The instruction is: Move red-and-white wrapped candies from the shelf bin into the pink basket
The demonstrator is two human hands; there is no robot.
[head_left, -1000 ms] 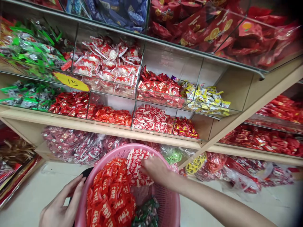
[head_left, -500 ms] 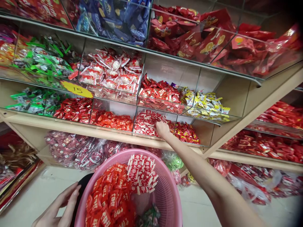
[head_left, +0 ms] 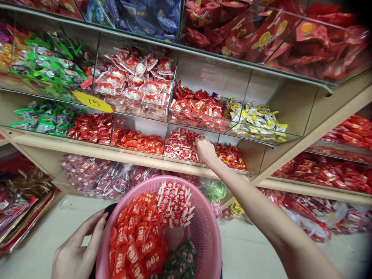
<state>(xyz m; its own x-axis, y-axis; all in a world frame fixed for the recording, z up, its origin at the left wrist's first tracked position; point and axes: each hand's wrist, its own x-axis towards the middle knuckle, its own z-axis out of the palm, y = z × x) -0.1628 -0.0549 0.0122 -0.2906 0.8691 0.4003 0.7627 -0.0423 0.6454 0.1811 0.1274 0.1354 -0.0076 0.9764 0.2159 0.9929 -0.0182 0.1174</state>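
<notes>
My right hand (head_left: 205, 150) is in a shelf bin, its fingers curled down into small red-and-white wrapped candies (head_left: 181, 144); the fingertips are hidden. Below stands a pink plastic basket (head_left: 207, 236). Orange-red wrapped candies (head_left: 136, 236) fill its left side, a heap of red-and-white candies (head_left: 175, 203) lies at the back, and dark green wrapped candies (head_left: 181, 259) sit at the bottom. Beside the basket's left rim is my left hand (head_left: 80, 246), thumb and fingers loosely bent with a gap between them, nothing visible in it. Something black shows behind its fingertips.
Clear-fronted shelf bins hold orange-red candies (head_left: 142, 142), red-and-yellow candies (head_left: 231, 156) and yellow-white candies (head_left: 258, 118). A yellow price tag (head_left: 92, 102) reads 15. Bagged candies (head_left: 87, 174) lie under the wooden shelf edge (head_left: 139, 157). A slanted wooden upright (head_left: 314, 128) stands right.
The view has shifted slightly. My right hand has moved a little to the right within the red-and-white candies. My left hand stays by the basket rim, and more green candies show.
</notes>
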